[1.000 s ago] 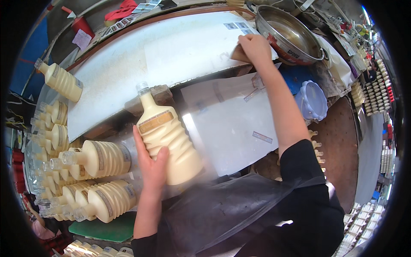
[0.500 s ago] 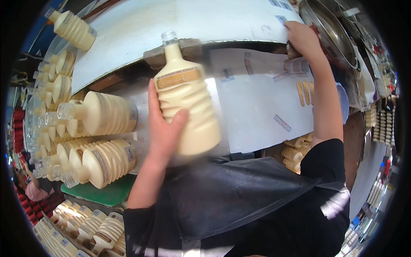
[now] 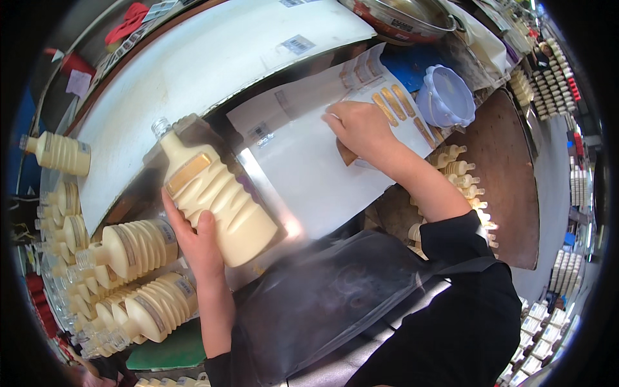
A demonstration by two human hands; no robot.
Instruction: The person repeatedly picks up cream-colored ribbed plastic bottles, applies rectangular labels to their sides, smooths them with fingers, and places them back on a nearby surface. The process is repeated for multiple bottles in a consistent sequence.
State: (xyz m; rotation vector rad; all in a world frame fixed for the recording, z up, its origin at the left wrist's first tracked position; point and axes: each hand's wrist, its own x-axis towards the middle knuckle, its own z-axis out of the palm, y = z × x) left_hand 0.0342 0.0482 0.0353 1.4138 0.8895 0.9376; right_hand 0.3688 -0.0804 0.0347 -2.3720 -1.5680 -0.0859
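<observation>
My left hand [image 3: 201, 242] is closed round the side of a cream ribbed bottle [image 3: 222, 209]. The bottle leans to the left, with a clear threaded neck and a gold label [image 3: 188, 174] on its shoulder. My right hand [image 3: 361, 129] is closed over the white sheet [image 3: 290, 168], thumb and forefinger together at its left side. A brown flat piece [image 3: 346, 153] sticks out below the palm; its kind is hard to tell. Small strip labels lie about this hand, with several gold labels [image 3: 393, 103] just beyond it.
Several similar bottles [image 3: 138, 248] crowd the left side, and one bottle [image 3: 63, 153] stands at the far left. A long white board [image 3: 213, 58] with barcode stickers [image 3: 298, 44] crosses the back. A pale blue basket [image 3: 446, 97] and a metal basin [image 3: 412, 19] are at the right back.
My right hand has come back from the barcode stickers by the basin to above the sheet. My left hand still holds the bottle, now tilted further left. The whole view has turned.
</observation>
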